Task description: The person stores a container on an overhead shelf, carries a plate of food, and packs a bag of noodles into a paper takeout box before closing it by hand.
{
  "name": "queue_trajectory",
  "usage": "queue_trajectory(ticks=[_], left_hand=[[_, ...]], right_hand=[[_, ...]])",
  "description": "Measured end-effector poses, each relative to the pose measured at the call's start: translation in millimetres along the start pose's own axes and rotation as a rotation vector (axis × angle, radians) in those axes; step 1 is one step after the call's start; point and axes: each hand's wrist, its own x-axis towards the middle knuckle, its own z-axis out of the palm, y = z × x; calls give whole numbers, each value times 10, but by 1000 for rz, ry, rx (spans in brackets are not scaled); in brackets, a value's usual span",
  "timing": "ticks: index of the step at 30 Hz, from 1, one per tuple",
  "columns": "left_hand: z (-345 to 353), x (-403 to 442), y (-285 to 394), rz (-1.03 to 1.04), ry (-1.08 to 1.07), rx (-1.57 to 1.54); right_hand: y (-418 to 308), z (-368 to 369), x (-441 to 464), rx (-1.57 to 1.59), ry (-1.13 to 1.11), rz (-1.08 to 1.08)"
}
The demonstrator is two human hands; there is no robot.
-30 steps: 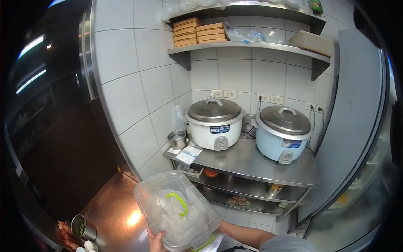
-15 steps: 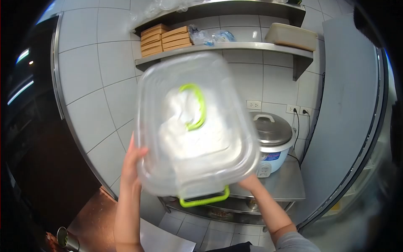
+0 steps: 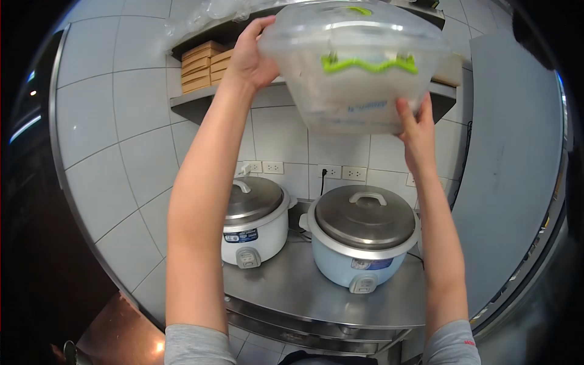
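Note:
A clear plastic storage box with a lid and green handles is held up high in front of the wall shelves, with something white inside. My left hand grips its left side near the lid's rim. Lower on the right, my right hand is closed round the bottom corner, thumb on the front wall. Both arms are raised. The box hides much of the lower shelf behind it; whether it touches that shelf I cannot tell.
Two rice cookers, a white one and a light blue one, stand on a steel table below. Brown cardboard boxes are stacked on the shelf's left. Wall sockets are behind the cookers. A grey panel rises at right.
The storage box has gone up and to the right, and its front now faces me instead of its lid. Both arms have stretched upward. The view has shifted, bringing both rice cookers into sight.

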Motion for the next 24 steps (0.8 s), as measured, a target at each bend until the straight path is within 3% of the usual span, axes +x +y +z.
queue_trajectory(ticks=[1, 4, 5, 8, 11, 14, 16, 17, 18, 20, 21, 22, 23, 24], left_hand=[[-56, 92, -114, 15, -39, -65], [-215, 407, -470, 322, -85, -96], [-246, 574, -487, 361, -363, 112], [-585, 1011, -748, 868, 25, 724], [-797, 1356, -732, 833, 105, 784], [-1038, 1618, -917, 747, 273, 1143], [-1219, 1772, -1191, 684, 358, 1491], [-1320, 1779, -1395, 643, 378, 1419], [-1401, 1728, -1610, 599, 404, 1355], [-1510, 1420, -1914, 626, 414, 1537], [-1458, 1130, -2022, 753, 379, 1439], [-1434, 898, -2144, 805, 307, 1312], [-1378, 542, -2246, 818, 225, 1154], [-1362, 133, -2387, 780, 152, 1162]], right_hand=[[-27, 8, 103, 12, -10, 49], [39, 65, 408, -32, 36, 99], [70, 116, 529, -80, 76, 80], [116, 258, 874, -278, 87, 40], [300, 372, 1321, -623, 112, 81], [846, 449, 1698, -1415, 406, -522], [1105, 555, 1791, -1573, 132, -581], [1237, 629, 1819, -1636, -15, -612], [1387, 647, 1844, -1714, -20, -618], [1724, 626, 1913, -1837, -43, -638], [1744, 669, 1910, -1876, -50, -527], [1874, 508, 2042, -1900, -112, -724], [1853, 521, 1987, -2016, -84, -636], [2079, 304, 2139, -1764, -64, -892]])
